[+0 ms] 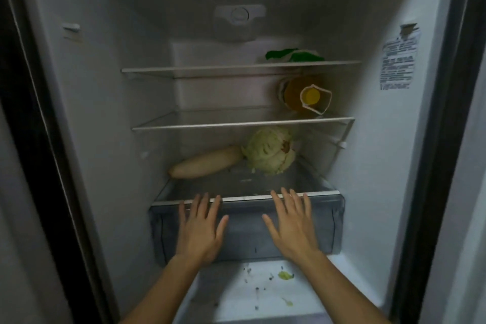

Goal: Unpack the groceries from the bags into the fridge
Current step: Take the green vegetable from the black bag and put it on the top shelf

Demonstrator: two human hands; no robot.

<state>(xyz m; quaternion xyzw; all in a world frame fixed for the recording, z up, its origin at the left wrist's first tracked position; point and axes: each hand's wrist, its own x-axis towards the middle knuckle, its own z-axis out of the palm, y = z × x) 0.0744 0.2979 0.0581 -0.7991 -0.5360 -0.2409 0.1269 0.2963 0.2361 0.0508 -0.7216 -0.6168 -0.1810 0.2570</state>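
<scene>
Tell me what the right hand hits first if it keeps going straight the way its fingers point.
Probably the cabbage: the right hand lies flat on the drawer front, fingers aimed over the shelf edge toward it. Depth is unclear.

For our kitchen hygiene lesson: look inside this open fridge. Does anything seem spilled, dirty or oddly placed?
Yes. The fridge floor below the crisper drawer carries dark specks and green leaf scraps. The oil bottle lies on its side, cap outward. The cabbage has a brown patch. Both hands are empty.

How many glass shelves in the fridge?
3: top shelf under the green bag; middle shelf holding the oil bottle; bottom shelf with cabbage and radish. Nothing above looks hidden.
</scene>
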